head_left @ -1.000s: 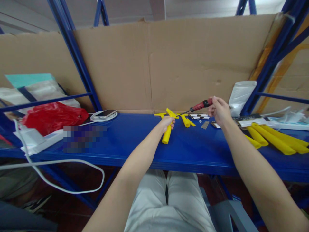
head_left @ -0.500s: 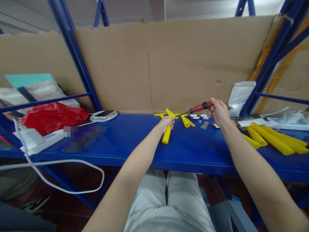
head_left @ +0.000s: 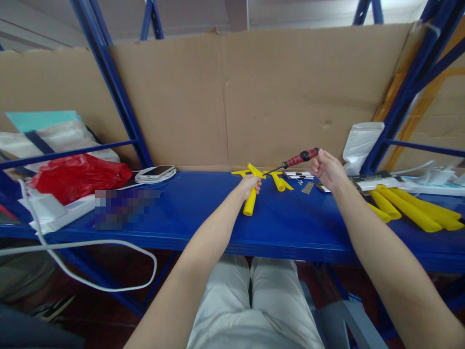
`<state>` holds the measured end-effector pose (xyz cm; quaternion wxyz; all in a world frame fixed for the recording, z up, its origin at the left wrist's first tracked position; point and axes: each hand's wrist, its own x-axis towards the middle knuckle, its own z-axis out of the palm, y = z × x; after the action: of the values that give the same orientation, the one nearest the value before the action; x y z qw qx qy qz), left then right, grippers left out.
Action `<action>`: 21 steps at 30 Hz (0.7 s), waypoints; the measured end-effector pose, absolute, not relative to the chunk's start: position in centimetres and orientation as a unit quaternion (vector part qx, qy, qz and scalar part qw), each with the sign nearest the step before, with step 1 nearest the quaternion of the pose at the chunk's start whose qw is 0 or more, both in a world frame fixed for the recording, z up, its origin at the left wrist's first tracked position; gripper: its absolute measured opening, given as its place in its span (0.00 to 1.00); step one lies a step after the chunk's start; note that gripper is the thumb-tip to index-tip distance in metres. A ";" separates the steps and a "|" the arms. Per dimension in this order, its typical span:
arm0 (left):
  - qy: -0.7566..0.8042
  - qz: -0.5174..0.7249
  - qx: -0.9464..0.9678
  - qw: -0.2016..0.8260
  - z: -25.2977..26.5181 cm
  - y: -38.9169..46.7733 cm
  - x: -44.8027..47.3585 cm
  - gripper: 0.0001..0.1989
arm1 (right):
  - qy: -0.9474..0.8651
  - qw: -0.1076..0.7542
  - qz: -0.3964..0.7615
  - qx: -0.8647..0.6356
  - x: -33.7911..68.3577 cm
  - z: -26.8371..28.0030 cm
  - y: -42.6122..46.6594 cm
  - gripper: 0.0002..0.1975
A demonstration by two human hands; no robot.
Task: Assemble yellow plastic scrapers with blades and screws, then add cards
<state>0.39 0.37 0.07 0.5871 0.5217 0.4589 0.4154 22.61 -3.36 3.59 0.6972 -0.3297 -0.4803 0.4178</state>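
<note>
My left hand (head_left: 251,185) is closed around the handle of a yellow T-shaped scraper (head_left: 249,206), whose head tilts up above my fingers. In my right hand (head_left: 328,167) is the rear end of a red and black screwdriver (head_left: 301,158), pinched at the fingertips. Its shaft slants down to the left, and the tip meets the scraper's head; the exact contact is too small to make out. Just behind lie other yellow T-shaped pieces (head_left: 279,182). A small metal blade (head_left: 308,188) rests on the blue shelf (head_left: 203,208), below my right hand.
Several yellow handles (head_left: 414,208) lie at the right. A white pouch (head_left: 363,145) leans by the blue post. At the left are a red plastic bag (head_left: 82,177), a phone (head_left: 160,170) on a coiled white cable, and a power strip (head_left: 72,213). Cardboard (head_left: 174,97) stands behind.
The screwdriver's handle has turned about its own axis, and my right fingers have shifted slightly at its end. My left hand and the scraper stay nearly in place.
</note>
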 end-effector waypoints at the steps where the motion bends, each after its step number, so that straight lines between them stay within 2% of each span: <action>1: 0.459 0.417 0.521 0.587 0.1 0.3 0.4 0.09 | -0.477 0.701 0.414 -0.331 22.6 3.5 -3.3 0.15; 6: 0.455 0.420 0.524 0.585 0.2 0.2 0.4 0.09 | -0.465 0.711 0.387 -0.358 22.7 3.2 -2.8 0.21; 17: 0.456 0.423 0.522 0.584 0.1 0.1 0.4 0.09 | -0.481 0.701 0.387 -0.357 22.7 3.4 -3.2 0.13; 21: 0.459 0.422 0.521 0.583 0.1 0.1 0.4 0.09 | -0.482 0.710 0.376 -0.349 22.7 3.3 -2.9 0.16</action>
<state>0.44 0.13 0.12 0.5833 0.5205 0.4586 0.4224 22.71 -2.94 3.25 0.7103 -0.3494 -0.4819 0.3757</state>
